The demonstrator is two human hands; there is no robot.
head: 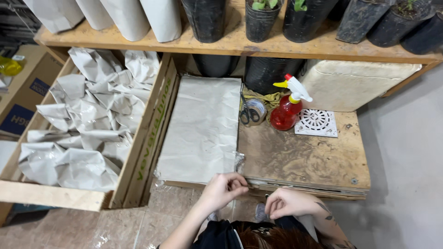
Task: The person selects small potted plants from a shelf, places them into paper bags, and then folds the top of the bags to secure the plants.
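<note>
Both hands, left hand (224, 188) and right hand (287, 203), hover beside paper stack (203, 129)

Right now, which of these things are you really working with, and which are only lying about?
In use:
left hand
right hand
sheet of grey paper
low wooden board

Lying about:
scissors
red spray bottle
white drain grate
crate of crumpled paper
plant pots

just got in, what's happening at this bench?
A person crouches at a low wooden board. Their left hand pinches something small at its front edge, beside a stack of grey paper sheets; the right hand is curled close by. Scissors, a red spray bottle and a crate of crumpled paper sit untouched.
</note>
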